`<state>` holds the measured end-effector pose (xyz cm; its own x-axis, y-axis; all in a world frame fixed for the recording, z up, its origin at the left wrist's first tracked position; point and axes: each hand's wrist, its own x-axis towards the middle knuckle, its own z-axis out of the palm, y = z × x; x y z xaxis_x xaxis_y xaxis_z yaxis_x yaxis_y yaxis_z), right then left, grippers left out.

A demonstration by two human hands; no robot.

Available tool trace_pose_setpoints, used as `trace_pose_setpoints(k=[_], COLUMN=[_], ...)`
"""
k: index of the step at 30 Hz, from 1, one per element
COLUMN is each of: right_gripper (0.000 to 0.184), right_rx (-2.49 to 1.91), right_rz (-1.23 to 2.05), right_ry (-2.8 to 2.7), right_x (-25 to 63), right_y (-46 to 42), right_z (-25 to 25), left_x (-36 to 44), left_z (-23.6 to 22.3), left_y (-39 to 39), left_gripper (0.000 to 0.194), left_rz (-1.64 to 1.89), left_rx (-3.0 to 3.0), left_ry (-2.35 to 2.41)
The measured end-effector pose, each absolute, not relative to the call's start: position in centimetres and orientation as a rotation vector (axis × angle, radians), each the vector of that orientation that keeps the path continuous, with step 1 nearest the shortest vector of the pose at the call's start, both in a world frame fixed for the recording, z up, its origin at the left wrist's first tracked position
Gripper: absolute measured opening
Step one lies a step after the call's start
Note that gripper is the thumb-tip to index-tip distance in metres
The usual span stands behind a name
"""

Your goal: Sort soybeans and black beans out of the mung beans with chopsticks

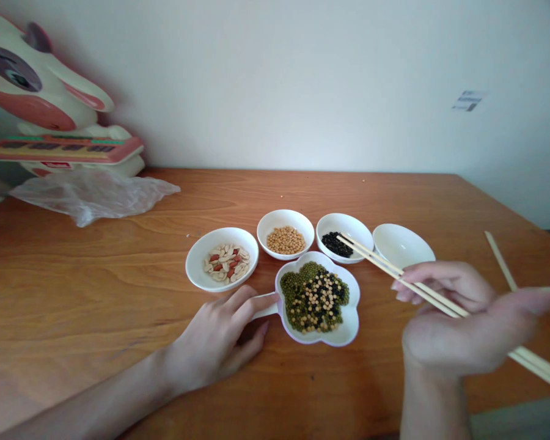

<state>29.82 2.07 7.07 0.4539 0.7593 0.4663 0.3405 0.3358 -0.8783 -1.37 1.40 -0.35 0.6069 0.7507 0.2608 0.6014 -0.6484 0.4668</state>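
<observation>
My left hand (220, 333) holds the short handle of a white flower-shaped bowl (351, 330), its fingers on top and the thumb on the near side. Mixed green, black and tan beans (318, 296) lie in that bowl. In my right hand (467, 318) is a pair of wooden chopsticks (433, 297), gripped with the thumb sticking out. Their tips are close together over black beans (334, 243) in a small white bowl (355, 226); whether they pinch a bean I cannot tell.
Left of the black beans stand a bowl (284, 216) of tan beans and a bowl (197, 278) of peanuts or similar seeds. An empty-looking bowl (401, 241) is at right. Another chopstick (499, 260) lies farther right. A plastic bag (96, 195) and cow-shaped toy keyboard (64, 150) stand back left.
</observation>
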Motion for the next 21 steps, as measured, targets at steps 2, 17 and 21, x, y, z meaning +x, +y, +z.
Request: trace_pose_setpoints(k=[2,17,21], right_gripper=[0.076,0.089,0.091], right_rx=[-1.226,-1.236,-1.215], right_rz=[0.298,0.637,0.784], right_ry=[-0.959,-1.322,-1.506], right_x=[29.2,28.3,28.6], right_y=[2.3,2.7,2.9], right_z=[7.5,7.2,6.4], left_x=[-1.3,-1.4,-1.2], left_z=[-0.3,-0.2,0.0], left_y=[1.4,1.2,1.2], left_gripper=[0.055,0.056,0.056], left_rz=[0.635,0.613,0.613], left_rx=[2.506,2.48,2.493], left_ry=[1.092,1.087,1.102])
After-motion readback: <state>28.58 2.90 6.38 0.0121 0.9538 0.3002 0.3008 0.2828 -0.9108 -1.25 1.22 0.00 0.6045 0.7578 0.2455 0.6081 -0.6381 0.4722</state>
